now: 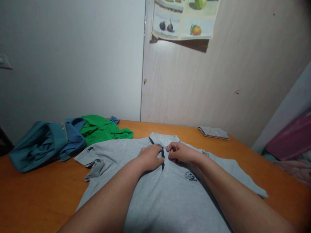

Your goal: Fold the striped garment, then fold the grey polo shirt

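A light grey polo shirt (pixel 167 200) lies spread front side up, its collar pointing away from me. Dark trim lines the open neck placket, and a printed emblem sits on the chest. My left hand (pixel 151 157) rests on the shirt just left of the placket, thumb and forefinger apart at the dark strip. On the other side, my right hand (pixel 179 152) has its fingers curled in a pinch at the placket's right edge, below the collar. What exactly lies between those fingertips is partly hidden, but it appears to be the shirt's edge.
The orange-brown table (pixel 29 194) meets a wall at the back. At the left lie a crumpled blue-teal garment (pixel 46 142) and a green cloth (pixel 99 129). A folded checked cloth (pixel 213 132) is at the back right. A fruit picture sheet (pixel 184 19) hangs above.
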### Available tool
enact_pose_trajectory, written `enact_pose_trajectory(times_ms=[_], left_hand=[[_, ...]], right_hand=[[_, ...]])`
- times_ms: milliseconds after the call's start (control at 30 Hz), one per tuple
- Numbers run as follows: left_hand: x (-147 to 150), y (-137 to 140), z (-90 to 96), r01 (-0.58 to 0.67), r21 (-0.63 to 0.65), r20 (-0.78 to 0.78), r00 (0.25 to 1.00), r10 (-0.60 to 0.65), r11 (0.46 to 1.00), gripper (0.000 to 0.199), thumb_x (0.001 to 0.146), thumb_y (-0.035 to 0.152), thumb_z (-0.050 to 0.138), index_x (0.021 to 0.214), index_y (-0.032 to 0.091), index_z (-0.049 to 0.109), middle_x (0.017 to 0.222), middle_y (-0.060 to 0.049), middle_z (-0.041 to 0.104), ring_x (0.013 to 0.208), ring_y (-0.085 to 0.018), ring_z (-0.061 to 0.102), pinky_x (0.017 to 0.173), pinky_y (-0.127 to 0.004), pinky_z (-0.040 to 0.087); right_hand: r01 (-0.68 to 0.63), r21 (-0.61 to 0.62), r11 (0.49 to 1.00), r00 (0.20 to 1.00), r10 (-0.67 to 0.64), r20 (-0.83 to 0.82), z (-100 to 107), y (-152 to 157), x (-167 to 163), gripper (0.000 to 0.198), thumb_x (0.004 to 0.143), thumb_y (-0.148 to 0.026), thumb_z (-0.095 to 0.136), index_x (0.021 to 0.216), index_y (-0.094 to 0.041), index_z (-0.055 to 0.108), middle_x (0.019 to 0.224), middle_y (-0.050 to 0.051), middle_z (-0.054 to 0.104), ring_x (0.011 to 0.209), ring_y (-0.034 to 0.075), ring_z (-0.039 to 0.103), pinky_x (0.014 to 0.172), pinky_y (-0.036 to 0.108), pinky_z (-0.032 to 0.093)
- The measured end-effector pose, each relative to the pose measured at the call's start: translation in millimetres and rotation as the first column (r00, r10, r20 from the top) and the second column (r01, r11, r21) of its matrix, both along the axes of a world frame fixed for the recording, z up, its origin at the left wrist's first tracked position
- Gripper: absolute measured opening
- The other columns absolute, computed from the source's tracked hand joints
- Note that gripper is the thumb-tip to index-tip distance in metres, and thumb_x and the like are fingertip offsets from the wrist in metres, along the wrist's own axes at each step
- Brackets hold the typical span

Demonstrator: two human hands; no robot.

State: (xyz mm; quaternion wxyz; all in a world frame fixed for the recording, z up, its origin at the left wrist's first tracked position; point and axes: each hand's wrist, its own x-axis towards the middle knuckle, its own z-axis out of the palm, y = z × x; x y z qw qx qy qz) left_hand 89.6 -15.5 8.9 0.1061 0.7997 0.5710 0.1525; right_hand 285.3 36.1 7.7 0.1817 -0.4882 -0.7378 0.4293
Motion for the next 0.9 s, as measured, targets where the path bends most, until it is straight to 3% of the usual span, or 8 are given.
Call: enact_pose_trajectory(times_ms=[233, 400, 600, 900], left_hand=[[-1, 2, 6.1, -0.044, 0.055, 0.078, 0.996, 0.040, 0.998, 0.021, 0.077, 0.023, 0.064, 0.097, 0.024, 0.071, 0.104, -0.004, 0.072, 0.098, -0.024, 0.063, 0.082, -0.031, 0.045], [-2, 3, 5.2, -0.009, -0.030, 0.137, 0.991, 0.013, 1.000, 0.012, 0.076, 0.017, 0.058, 0.079, 0.020, 0.068, 0.080, -0.002, 0.070, 0.075, -0.018, 0.061, 0.063, -0.025, 0.039], [1, 6, -2.2, 0.017, -0.067, 0.177, 0.984, -0.004, 0.998, 0.007, 0.074, 0.019, 0.060, 0.076, 0.021, 0.066, 0.075, 0.000, 0.068, 0.070, -0.015, 0.059, 0.057, -0.024, 0.034], [5, 11, -10.3, -0.005, -0.088, 0.202, 0.979, 0.023, 0.996, 0.011, 0.073, 0.013, 0.057, 0.078, 0.019, 0.065, 0.074, 0.001, 0.067, 0.069, -0.014, 0.058, 0.058, -0.023, 0.034]], right_hand=[[-0.072, -0.043, 0.996, 0.996, 0.074, 0.045, 12, -8, -1, 0.012, 0.072, -0.010, 0.057, 0.079, -0.019, 0.055, 0.053, -0.006, 0.056, 0.044, 0.009, 0.053, 0.042, 0.017, 0.035], [-0.111, -0.081, 0.991, 0.987, 0.119, 0.108, 10, -4, 4, 0.009, 0.069, -0.013, 0.058, 0.075, -0.019, 0.058, 0.047, -0.007, 0.054, 0.042, 0.009, 0.051, 0.041, 0.018, 0.034], [-0.188, -0.086, 0.978, 0.979, 0.194, 0.065, 10, -3, 4, 0.006, 0.066, -0.013, 0.059, 0.069, -0.019, 0.059, 0.050, -0.008, 0.053, 0.042, 0.007, 0.047, 0.043, 0.017, 0.035], [-0.197, -0.092, 0.976, 0.975, 0.205, 0.088, 16, -6, 2, 0.008, 0.066, -0.011, 0.062, 0.069, -0.019, 0.059, 0.048, -0.008, 0.051, 0.042, 0.007, 0.047, 0.042, 0.017, 0.033]])
